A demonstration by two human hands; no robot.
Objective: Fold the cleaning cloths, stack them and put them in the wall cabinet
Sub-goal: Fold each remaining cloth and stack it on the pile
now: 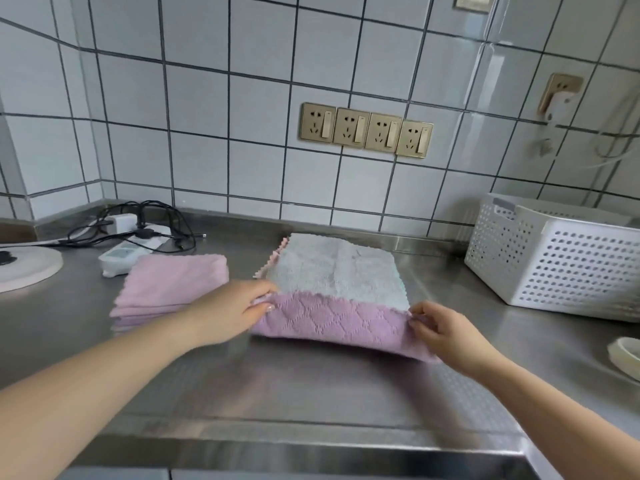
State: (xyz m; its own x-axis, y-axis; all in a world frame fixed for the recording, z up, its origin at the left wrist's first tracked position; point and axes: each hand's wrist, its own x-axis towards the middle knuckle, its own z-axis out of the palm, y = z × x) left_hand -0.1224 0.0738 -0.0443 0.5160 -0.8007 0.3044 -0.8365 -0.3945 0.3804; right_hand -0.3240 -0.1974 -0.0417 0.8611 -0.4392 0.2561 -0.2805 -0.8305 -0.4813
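A purple cloth (332, 322) with a diamond pattern lies mid-counter, its near edge lifted and folded over a pale grey-blue cloth (337, 268) that lies flat beneath it. My left hand (232, 311) pinches the purple cloth's left corner. My right hand (440, 327) pinches its right corner. To the left sits a stack of folded pink cloths (169, 289). The wall cabinet is not in view.
A white perforated basket (554, 258) stands at the right on the steel counter (311, 382). Black cables and a white charger (138, 226) lie at the back left beside a round white pad (31, 268). A white rim (627, 355) shows at the right edge. Wall sockets (365, 129) sit above.
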